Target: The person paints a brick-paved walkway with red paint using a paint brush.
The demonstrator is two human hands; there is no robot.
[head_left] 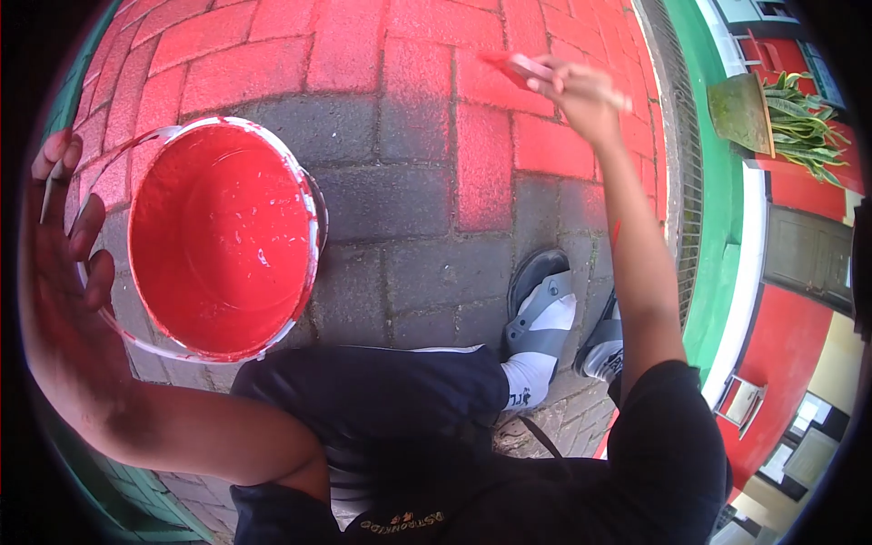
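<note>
My right hand (577, 88) is closed around a paintbrush (525, 68). Its bristles are red, its pale handle sticks out behind my fingers, and motion blurs it slightly over the red-coated paving. On the left, my left hand (71, 241) has its fingers curled at the thin wire handle of a bucket (320, 204). A thin white strip also shows between those fingers; I cannot make out what it is. The bucket leans toward me, showing red paint (232, 227) inside and a white rim smeared with red.
Grey bricks (422, 272) lie uncoated near my knee and sandalled foot (542, 313); bricks farther off are red (418, 54). A drain grate (688, 136) and green strip (713, 272) run along the right, beside a potted plant (740, 113) and a red-walled building (781, 354).
</note>
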